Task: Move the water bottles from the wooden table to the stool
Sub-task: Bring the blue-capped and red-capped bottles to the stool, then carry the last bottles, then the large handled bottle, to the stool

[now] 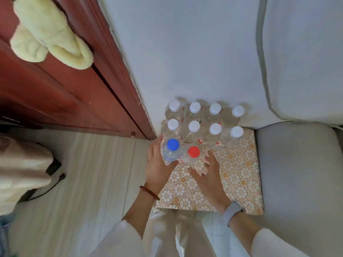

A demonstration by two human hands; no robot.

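**Head view: two bottles being set down on the patterned stool**

Head camera looks down on a stool (239,182) with a gold floral top, pushed into the corner beside a red wooden door (74,93). Eight white-capped bottles (204,125) stand upright in two rows along its far edge. The left hand (157,167) wraps the blue-capped bottle (171,150) at the stool's left edge, fingers curled round its clear body. The right hand (209,173) hangs just beside the red-capped bottle (192,153), fingers spread wide and holding nothing. Both bottles stand upright, touching each other, starting a third row.

This looks like the placing step, near its end. Next the left hand would need to loosen without tipping the blue-capped bottle. No wooden table shows, so how many bottles remain cannot be told.
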